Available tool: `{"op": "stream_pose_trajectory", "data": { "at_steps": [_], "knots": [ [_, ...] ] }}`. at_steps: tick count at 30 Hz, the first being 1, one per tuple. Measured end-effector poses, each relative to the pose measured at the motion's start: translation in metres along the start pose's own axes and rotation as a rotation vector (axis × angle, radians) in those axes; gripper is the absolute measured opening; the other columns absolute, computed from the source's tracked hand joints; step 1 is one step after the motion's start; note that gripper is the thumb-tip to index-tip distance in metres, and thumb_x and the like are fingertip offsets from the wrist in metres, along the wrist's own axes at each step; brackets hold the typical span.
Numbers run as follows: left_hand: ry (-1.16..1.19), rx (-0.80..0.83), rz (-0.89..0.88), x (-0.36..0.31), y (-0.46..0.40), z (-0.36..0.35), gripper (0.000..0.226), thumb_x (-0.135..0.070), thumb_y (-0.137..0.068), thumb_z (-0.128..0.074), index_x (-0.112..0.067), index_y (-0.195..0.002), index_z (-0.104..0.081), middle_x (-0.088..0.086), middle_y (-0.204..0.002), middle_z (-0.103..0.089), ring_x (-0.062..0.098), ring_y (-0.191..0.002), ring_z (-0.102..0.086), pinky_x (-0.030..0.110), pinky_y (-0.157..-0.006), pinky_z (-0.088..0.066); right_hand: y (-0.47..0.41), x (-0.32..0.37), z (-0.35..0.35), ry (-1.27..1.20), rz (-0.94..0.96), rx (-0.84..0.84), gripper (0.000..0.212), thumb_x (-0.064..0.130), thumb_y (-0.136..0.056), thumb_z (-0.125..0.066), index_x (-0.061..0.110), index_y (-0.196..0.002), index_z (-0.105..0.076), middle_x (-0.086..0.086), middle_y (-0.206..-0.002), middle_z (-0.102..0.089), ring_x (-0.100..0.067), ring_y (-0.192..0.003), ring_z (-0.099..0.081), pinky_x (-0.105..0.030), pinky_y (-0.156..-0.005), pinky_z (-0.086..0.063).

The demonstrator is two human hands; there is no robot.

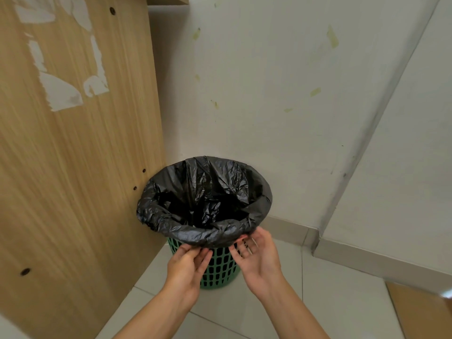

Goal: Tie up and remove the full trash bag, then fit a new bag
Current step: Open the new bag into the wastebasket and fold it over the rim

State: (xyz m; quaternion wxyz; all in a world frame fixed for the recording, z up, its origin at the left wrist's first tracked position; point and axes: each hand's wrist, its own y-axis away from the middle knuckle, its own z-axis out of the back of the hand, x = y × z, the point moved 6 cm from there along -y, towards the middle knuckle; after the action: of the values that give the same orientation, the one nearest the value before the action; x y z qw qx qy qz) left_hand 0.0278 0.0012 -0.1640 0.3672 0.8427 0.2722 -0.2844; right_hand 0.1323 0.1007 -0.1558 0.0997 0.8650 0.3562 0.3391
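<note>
A black bag (208,199) lines the green bin (220,267), its edge folded over the rim. Just below that fold, the left hand (187,267) pinches the bag's edge; the right hand (259,255) is released, fingers touching it.

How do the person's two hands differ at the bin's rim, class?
The left hand shows its back and its fingertips touch the folded bag edge; the right hand is turned palm up. The left hand's fingers are bunched together at the plastic; the right hand's are spread and relaxed just below it. Both reach the near rim of the green bin.
</note>
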Motion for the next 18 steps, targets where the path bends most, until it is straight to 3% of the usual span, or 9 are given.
{"op": "stream_pose_trajectory", "data": {
  "at_steps": [3, 6, 8, 10, 14, 16, 18],
  "knots": [
    [0.092, -0.025, 0.011, -0.002, 0.003, -0.001, 0.024, 0.007, -0.096, -0.035, 0.0, -0.094, -0.058, 0.015, -0.091, -0.061, 0.024, -0.088, -0.061, 0.034, -0.08, -0.054, 0.0, 0.01, -0.004, 0.048, 0.019, -0.002, 0.044, 0.043, -0.09, -0.058, 0.002, -0.105, -0.06, -0.013, -0.102, -0.062, -0.025, -0.099, -0.06, -0.044, -0.097, -0.049],
    [0.253, -0.033, 0.017, -0.008, 0.012, -0.004, 0.019, -0.014, -0.095, -0.039, -0.002, -0.093, -0.053, 0.018, -0.095, -0.056, 0.03, -0.093, -0.058, 0.044, -0.098, -0.046, -0.002, 0.01, -0.011, 0.124, -0.014, 0.015, 0.029, 0.02, -0.087, -0.067, 0.002, -0.109, -0.059, -0.014, -0.101, -0.066, -0.023, -0.095, -0.063, -0.034, -0.086, -0.056],
    [0.304, 0.005, 0.012, -0.013, 0.014, -0.007, 0.036, -0.036, -0.093, -0.047, -0.003, -0.105, -0.052, 0.017, -0.103, -0.054, 0.029, -0.101, -0.056, 0.044, -0.102, -0.043, -0.003, 0.005, -0.014, 0.145, -0.04, 0.029, 0.023, 0.01, -0.087, -0.066, 0.003, -0.108, -0.058, -0.013, -0.1, -0.067, -0.021, -0.089, -0.065, -0.029, -0.076, -0.059],
    [0.259, 0.036, -0.023, -0.021, 0.012, -0.01, 0.047, -0.044, -0.089, -0.057, -0.005, -0.116, -0.049, 0.015, -0.11, -0.056, 0.026, -0.107, -0.057, 0.041, -0.104, -0.042, -0.003, 0.002, -0.016, 0.152, -0.036, 0.054, 0.02, 0.005, -0.088, -0.064, 0.003, -0.107, -0.058, -0.014, -0.102, -0.067, -0.02, -0.09, -0.065, -0.026, -0.077, -0.059],
    [0.159, 0.043, -0.044, -0.028, 0.007, -0.015, 0.006, -0.005, -0.089, -0.057, -0.005, -0.095, -0.057, 0.013, -0.101, -0.062, 0.021, -0.095, -0.061, 0.032, -0.089, -0.05, -0.001, -0.004, -0.018, 0.079, -0.009, 0.139, 0.015, -0.001, -0.086, -0.061, 0.002, -0.101, -0.061, -0.013, -0.099, -0.07, -0.019, -0.092, -0.067, -0.024, -0.077, -0.059],
    [0.149, 0.023, -0.037, -0.026, 0.003, -0.011, 0.009, 0.005, -0.089, -0.051, -0.003, -0.09, -0.055, 0.013, -0.094, -0.06, 0.019, -0.087, -0.059, 0.03, -0.08, -0.051, -0.002, -0.009, -0.015, -0.009, -0.038, 0.192, 0.023, -0.002, -0.081, -0.061, 0.001, -0.103, -0.061, -0.013, -0.1, -0.07, -0.02, -0.095, -0.067, -0.027, -0.082, -0.059],
    [0.15, 0.022, -0.033, -0.025, 0.001, -0.01, 0.011, 0.006, -0.089, -0.047, -0.002, -0.088, -0.054, 0.012, -0.088, -0.059, 0.019, -0.084, -0.057, 0.031, -0.085, -0.05, -0.002, -0.01, -0.012, -0.063, -0.05, 0.224, 0.027, -0.004, -0.078, -0.057, 0.002, -0.104, -0.061, -0.014, -0.102, -0.069, -0.021, -0.098, -0.065, -0.029, -0.083, -0.058]
  ]
}}
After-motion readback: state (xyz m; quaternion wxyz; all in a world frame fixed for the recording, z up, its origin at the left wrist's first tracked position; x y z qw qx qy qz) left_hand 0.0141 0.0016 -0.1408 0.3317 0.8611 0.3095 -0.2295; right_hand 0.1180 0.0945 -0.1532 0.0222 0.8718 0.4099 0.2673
